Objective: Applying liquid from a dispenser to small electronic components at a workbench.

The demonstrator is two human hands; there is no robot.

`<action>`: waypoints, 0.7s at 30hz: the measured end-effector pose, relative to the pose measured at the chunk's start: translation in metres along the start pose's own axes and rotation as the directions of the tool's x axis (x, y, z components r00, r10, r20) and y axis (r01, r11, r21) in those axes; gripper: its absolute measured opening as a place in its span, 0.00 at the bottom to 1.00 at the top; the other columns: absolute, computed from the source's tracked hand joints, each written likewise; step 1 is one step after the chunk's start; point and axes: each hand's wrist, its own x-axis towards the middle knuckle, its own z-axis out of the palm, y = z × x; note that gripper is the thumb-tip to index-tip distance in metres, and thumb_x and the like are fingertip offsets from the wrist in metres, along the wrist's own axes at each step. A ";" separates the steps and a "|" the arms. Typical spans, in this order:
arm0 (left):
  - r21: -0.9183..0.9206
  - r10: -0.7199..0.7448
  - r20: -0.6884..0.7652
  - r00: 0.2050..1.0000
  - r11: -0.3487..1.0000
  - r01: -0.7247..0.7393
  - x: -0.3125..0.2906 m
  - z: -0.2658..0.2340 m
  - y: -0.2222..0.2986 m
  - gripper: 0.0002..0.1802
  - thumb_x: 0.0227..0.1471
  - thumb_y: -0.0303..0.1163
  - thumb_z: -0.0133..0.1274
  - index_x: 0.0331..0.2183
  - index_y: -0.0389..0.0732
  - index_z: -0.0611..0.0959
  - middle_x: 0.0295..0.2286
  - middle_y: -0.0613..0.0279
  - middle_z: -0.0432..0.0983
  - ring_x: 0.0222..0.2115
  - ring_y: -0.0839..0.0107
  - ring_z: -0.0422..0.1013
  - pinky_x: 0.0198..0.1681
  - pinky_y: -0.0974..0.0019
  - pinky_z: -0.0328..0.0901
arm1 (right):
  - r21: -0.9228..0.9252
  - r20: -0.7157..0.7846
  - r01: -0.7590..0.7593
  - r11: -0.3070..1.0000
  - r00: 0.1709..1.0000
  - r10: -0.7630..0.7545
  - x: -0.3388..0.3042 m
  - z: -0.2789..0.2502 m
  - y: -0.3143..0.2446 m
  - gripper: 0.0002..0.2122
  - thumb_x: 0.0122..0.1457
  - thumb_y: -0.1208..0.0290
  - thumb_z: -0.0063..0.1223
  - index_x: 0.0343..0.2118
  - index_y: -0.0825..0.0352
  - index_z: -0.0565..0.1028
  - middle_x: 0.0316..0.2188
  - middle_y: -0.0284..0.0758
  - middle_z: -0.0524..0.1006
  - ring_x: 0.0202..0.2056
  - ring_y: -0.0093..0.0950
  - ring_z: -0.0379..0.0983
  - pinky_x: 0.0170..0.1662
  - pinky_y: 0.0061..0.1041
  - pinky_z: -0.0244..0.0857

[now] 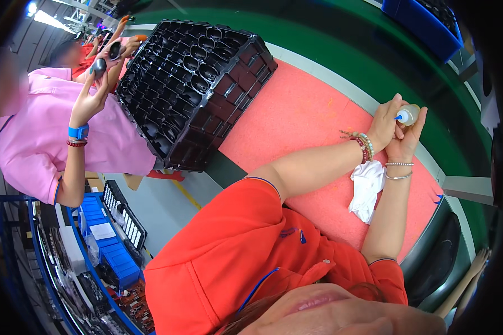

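Note:
Both my hands meet above the far right of the pink-red work mat point(313, 100). My right hand point(409, 139), with silver bangles at the wrist, grips a small translucent squeeze bottle point(410, 115) with a white cap and a thin blue tip. The bottle is tilted, its tip pointing toward my left hand point(383, 124). That hand, with beaded bracelets at the wrist, is closed close beside the tip; what its fingers hold, if anything, is hidden. A crumpled white cloth point(366, 190) lies on the mat between my forearms.
To the left rises a stack of black trays point(235, 95) filled with glossy dark rounded parts. Beside it, a co-worker in pink point(89, 117) holds up dark oval pieces. A green belt point(341, 50) runs behind the mat; a blue bin point(425, 25) stands beyond. Blue bins point(117, 262) fill shelving at lower left.

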 end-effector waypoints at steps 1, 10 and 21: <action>-0.011 -0.007 0.000 1.000 1.000 0.007 0.000 0.000 0.000 0.34 0.56 0.57 0.30 0.34 0.33 0.76 0.17 0.65 0.65 0.12 0.82 0.60 0.14 0.81 0.56 | 0.003 -0.022 0.003 1.000 1.000 -0.003 0.000 0.000 0.000 0.23 0.55 0.47 0.44 0.30 0.68 0.72 0.15 0.25 0.66 0.11 0.11 0.48 0.14 0.10 0.41; -0.017 -0.011 0.010 1.000 1.000 0.011 -0.004 0.000 0.005 0.33 0.56 0.55 0.30 0.32 0.33 0.76 0.16 0.66 0.65 0.11 0.82 0.59 0.13 0.81 0.56 | 0.004 0.008 -0.013 1.000 1.000 0.013 0.002 -0.005 -0.001 0.22 0.55 0.48 0.44 0.30 0.68 0.72 0.14 0.25 0.67 0.10 0.11 0.48 0.13 0.11 0.40; 0.021 0.047 0.007 0.999 0.999 -0.047 0.001 0.000 0.004 0.32 0.56 0.53 0.32 0.31 0.31 0.76 0.19 0.62 0.70 0.13 0.80 0.62 0.14 0.78 0.57 | 0.022 0.051 -0.006 1.000 0.999 0.004 0.004 -0.005 0.000 0.22 0.56 0.48 0.43 0.29 0.67 0.72 0.15 0.24 0.68 0.10 0.11 0.47 0.13 0.11 0.40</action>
